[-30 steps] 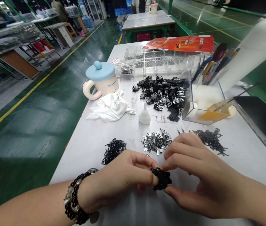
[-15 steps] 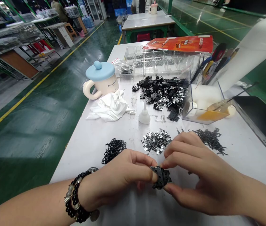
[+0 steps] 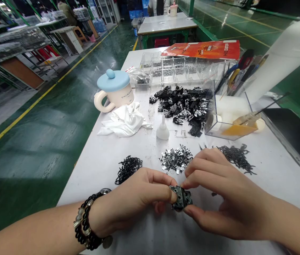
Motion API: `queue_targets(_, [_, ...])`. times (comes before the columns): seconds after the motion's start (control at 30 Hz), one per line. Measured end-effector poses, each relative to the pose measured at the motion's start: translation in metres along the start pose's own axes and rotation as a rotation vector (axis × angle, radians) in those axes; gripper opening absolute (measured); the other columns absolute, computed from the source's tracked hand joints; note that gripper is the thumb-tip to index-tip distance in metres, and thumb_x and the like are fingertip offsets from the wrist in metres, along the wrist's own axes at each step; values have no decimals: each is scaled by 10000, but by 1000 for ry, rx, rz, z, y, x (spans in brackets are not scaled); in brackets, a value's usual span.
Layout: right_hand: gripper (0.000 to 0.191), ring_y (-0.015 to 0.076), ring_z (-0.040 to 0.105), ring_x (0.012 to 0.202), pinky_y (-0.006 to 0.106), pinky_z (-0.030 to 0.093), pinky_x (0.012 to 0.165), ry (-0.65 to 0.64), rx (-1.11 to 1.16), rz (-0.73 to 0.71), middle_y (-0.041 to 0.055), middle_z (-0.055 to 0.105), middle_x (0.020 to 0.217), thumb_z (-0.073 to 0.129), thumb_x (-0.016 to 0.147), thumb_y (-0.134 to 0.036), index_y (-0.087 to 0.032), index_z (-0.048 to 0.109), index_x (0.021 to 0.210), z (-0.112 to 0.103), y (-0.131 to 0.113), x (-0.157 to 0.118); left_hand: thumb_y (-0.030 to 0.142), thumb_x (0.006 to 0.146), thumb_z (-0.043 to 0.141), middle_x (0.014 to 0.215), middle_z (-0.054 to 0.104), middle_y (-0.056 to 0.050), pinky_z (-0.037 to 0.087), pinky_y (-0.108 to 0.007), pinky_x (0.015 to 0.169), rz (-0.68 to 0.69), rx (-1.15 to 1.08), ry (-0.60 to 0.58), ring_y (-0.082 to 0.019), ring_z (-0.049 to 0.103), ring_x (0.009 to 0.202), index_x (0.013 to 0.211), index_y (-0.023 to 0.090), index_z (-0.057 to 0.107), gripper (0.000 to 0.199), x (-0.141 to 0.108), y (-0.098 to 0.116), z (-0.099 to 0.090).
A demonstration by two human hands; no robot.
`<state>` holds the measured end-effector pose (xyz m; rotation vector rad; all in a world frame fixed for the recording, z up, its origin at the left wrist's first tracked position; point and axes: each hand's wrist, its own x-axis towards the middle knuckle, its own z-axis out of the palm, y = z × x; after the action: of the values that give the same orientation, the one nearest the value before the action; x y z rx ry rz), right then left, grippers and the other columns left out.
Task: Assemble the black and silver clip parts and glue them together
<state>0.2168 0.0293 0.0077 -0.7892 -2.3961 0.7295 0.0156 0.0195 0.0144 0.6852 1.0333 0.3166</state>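
Near the table's front edge, a small black part (image 3: pixel 182 198) is pinched between the thumb and fingers of my left hand (image 3: pixel 150 189). My right hand (image 3: pixel 219 191) grips the same part from the right, thumb below and fingertips above. Just beyond the hands lies a pile of silvery metal pieces (image 3: pixel 176 158). A heap of thin black pieces (image 3: pixel 129 168) is beyond my left hand, and another dark heap (image 3: pixel 236 156) is beyond my right hand. Tweezer-like tips (image 3: pixel 202 146) show above the right hand's knuckles.
Farther back are a lidded mug (image 3: pixel 115 88), white cloth (image 3: pixel 126 120), white nozzle (image 3: pixel 163 129), black assemblies (image 3: pixel 184 104) and a divided clear tray (image 3: pixel 168 74). On the right stand a clear tool box (image 3: pixel 229 132) and a phone (image 3: pixel 293 136).
The black part has tilted slightly in the fingers, so its upper face shows more. Both hands stay in nearly the same place.
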Motion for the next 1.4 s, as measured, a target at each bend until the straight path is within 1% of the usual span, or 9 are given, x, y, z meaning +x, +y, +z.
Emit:
queue_targets(0.17, [185, 155, 406, 752, 329, 300, 663, -2, -12, -6, 7, 559, 767, 682, 678, -213, -156, 583, 823, 1, -1, 0, 118, 641, 594, 560, 510, 28, 291, -136, 475, 5, 12, -9, -30, 399, 464, 703, 103, 657, 90, 2, -1, 0])
queue_targets(0.27, [172, 159, 412, 755, 330, 299, 667, -11, -6, -12, 13, 562, 774, 665, 690, -208, -161, 577, 831, 3, -2, 0, 123, 639, 595, 582, 522, 23, 292, -141, 482, 0, 12, -13, -31, 407, 468, 713, 104, 654, 97, 2, -1, -1])
queue_targets(0.43, [142, 161, 420, 744, 338, 292, 671, 14, 1, -5, 20, 567, 783, 630, 716, -212, -171, 567, 837, 4, -3, 0, 133, 633, 598, 587, 528, 20, 291, -148, 476, -5, 11, 4, -36, 412, 465, 726, 107, 658, 114, 0, -2, -1])
queue_targets(0.6, [145, 158, 427, 744, 333, 296, 666, 26, -4, -21, 23, 571, 790, 624, 723, -208, -170, 561, 848, 4, -3, 1, 136, 635, 583, 586, 507, 16, 290, -150, 484, 3, 5, -11, -43, 398, 489, 692, 108, 642, 87, 0, -1, 0])
queue_targets(0.83, [145, 151, 417, 734, 325, 300, 658, 20, -6, -37, 21, 566, 772, 633, 714, -194, -154, 566, 836, 2, -4, 1, 138, 631, 582, 579, 510, 22, 289, -157, 493, -9, 10, -4, -43, 402, 484, 717, 112, 654, 115, 1, 0, 0])
queue_targets(0.97, [132, 152, 414, 738, 327, 299, 660, 45, -5, -35, 23, 564, 775, 619, 729, -204, -155, 567, 840, 3, -4, 2, 136, 630, 584, 590, 514, 20, 289, -162, 496, -8, 15, -2, -46, 401, 491, 697, 110, 644, 94, 0, 0, 1])
queue_targets(1.13, [141, 156, 413, 741, 325, 297, 654, 18, -25, -51, 25, 560, 773, 622, 726, -203, -146, 573, 845, 3, -4, 1, 138, 626, 587, 610, 518, 17, 288, -167, 497, -8, 26, 10, -50, 399, 505, 687, 109, 638, 85, 0, 0, 1])
queue_targets(1.4, [116, 165, 414, 736, 330, 295, 654, 20, -21, -35, 29, 559, 760, 603, 732, -213, -161, 575, 832, 3, -2, -1, 146, 640, 589, 625, 512, 20, 288, -171, 514, -23, 14, -1, -49, 402, 513, 705, 107, 636, 90, 0, 1, 2])
